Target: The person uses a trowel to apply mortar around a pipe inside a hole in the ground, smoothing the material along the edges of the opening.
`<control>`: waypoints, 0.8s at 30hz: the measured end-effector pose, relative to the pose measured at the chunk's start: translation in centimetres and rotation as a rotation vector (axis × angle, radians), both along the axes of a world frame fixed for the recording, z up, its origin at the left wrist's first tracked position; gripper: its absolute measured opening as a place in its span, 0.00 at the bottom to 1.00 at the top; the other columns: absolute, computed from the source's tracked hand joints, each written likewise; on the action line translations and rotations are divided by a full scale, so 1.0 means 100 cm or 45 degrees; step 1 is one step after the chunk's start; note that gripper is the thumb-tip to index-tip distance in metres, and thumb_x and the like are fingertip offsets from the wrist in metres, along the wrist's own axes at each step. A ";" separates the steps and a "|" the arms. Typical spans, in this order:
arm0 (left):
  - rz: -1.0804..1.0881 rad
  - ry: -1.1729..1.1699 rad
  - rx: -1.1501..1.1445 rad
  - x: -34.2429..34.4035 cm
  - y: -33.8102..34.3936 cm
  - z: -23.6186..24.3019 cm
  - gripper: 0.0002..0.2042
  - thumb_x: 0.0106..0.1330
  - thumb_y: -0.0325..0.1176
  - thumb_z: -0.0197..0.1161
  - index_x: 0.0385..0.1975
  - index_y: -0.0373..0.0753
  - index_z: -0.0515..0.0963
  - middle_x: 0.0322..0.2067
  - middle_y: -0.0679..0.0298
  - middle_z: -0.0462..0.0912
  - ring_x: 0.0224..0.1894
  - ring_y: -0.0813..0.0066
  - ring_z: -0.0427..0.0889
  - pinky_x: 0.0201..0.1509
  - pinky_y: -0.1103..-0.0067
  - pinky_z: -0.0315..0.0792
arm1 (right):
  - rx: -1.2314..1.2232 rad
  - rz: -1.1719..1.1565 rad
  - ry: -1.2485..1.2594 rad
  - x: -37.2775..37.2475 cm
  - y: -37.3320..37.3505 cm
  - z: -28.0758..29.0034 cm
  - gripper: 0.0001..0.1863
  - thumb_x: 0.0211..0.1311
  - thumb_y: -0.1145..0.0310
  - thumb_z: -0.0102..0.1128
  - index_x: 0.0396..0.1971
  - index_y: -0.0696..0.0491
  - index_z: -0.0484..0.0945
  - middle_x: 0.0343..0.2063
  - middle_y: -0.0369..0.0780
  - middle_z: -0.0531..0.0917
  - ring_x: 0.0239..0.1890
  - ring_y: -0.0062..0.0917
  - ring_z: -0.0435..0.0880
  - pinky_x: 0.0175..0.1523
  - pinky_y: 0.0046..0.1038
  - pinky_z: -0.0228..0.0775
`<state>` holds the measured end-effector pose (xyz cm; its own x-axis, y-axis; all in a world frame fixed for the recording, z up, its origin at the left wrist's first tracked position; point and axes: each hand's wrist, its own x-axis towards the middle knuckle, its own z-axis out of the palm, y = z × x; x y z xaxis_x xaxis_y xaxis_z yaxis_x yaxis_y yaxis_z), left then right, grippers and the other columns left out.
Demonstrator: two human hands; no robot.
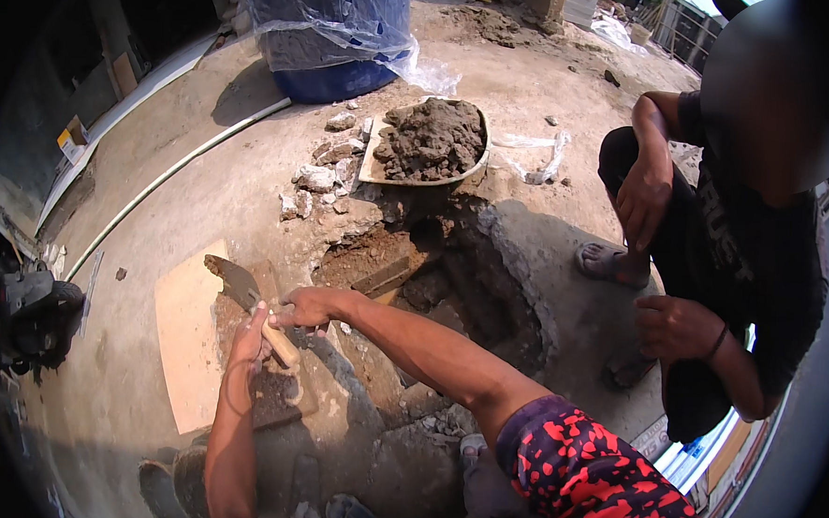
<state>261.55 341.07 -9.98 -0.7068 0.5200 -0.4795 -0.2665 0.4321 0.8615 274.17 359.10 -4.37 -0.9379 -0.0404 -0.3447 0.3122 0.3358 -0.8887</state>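
Note:
My left hand (251, 342) grips a trowel (237, 280) where the wooden handle meets the metal blade, which angles up and left. My right hand (304, 308) is closed at the same junction, beside my left fingertips; its underside is partly hidden. Beneath them lies a pale, curved-edged board (185, 341) partly coated with brown dirt or mortar. Just to the right, a broken-edged pit (445, 298) in the concrete holds soil and a short piece of timber (381, 276).
Beyond the pit sit a tub of wet mortar (425, 142), rubble (316, 179) and a plastic-wrapped blue drum (335, 67). A white pipe (176, 162) curves along the left, near a dark machine (32, 319). A co-worker (732, 276) in dark clothes crouches at the right, both hands near the knees.

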 end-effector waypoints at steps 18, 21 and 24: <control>-0.048 -0.105 0.232 0.064 0.060 0.006 0.20 0.67 0.54 0.54 0.44 0.43 0.73 0.26 0.73 0.74 0.20 0.85 0.68 0.20 0.87 0.62 | 0.279 -0.142 0.467 0.017 0.012 -0.027 0.20 0.51 0.61 0.55 0.30 0.67 0.79 0.31 0.58 0.81 0.36 0.49 0.82 0.40 0.41 0.74; -0.069 -0.062 0.172 0.060 0.054 0.010 0.23 0.65 0.56 0.55 0.44 0.41 0.73 0.27 0.70 0.75 0.20 0.84 0.69 0.20 0.86 0.63 | 0.314 -0.189 0.427 0.020 0.009 -0.021 0.21 0.53 0.61 0.53 0.30 0.68 0.79 0.31 0.59 0.81 0.36 0.50 0.82 0.40 0.41 0.74; -0.118 0.008 0.114 0.071 0.062 0.012 0.24 0.65 0.57 0.55 0.43 0.39 0.73 0.27 0.69 0.75 0.19 0.84 0.70 0.20 0.86 0.63 | 0.402 -0.241 0.385 0.021 0.015 -0.035 0.20 0.53 0.61 0.53 0.31 0.67 0.79 0.32 0.59 0.80 0.38 0.49 0.82 0.41 0.41 0.74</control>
<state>268.67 347.25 -8.80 -0.6565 0.6240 -0.4239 -0.2231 0.3762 0.8993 276.24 360.57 -7.85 -0.9787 0.2039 -0.0232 0.1372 0.5662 -0.8127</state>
